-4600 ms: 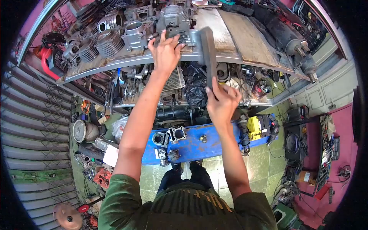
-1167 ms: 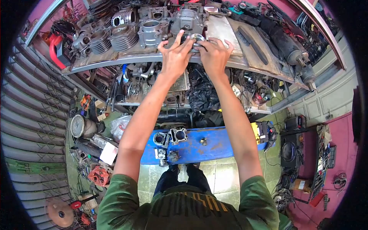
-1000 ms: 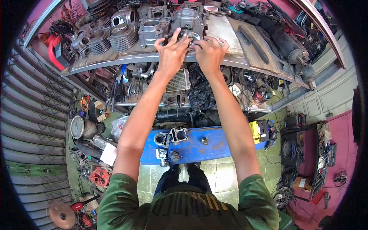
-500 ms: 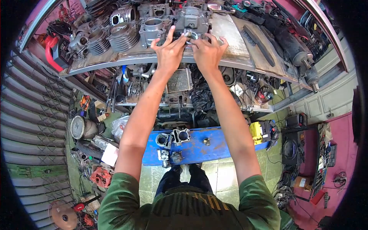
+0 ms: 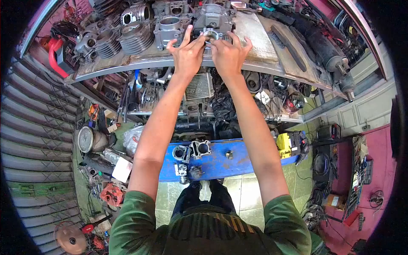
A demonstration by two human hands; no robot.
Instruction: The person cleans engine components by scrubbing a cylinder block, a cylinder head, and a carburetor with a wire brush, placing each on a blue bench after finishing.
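Observation:
Both arms reach forward to the upper shelf. My left hand (image 5: 187, 56) and my right hand (image 5: 230, 55) meet at a round, shiny metal ring (image 5: 211, 34) at the front of a grey engine part (image 5: 212, 18). Thumbs and index fingers close on the ring's near rim from both sides, while the other fingers stay raised and spread. The fingertips partly hide the ring's lower edge. Left of my left hand stands a bored metal engine cylinder (image 5: 170, 24). A pale flat board (image 5: 251, 38) lies to the right of my right hand.
Finned cylinders (image 5: 137, 40) line the shelf's left side; a wire brush (image 5: 289, 50) and an exhaust muffler (image 5: 329, 57) lie right. Below, a radiator (image 5: 199, 87) sits on a lower shelf. A blue bench (image 5: 221, 163) carries several engine parts and a yellow-black case (image 5: 290, 145).
The view has shifted slightly, and more of the ring's inside shows. My right fingers have moved slightly along its near rim; both hands remain there.

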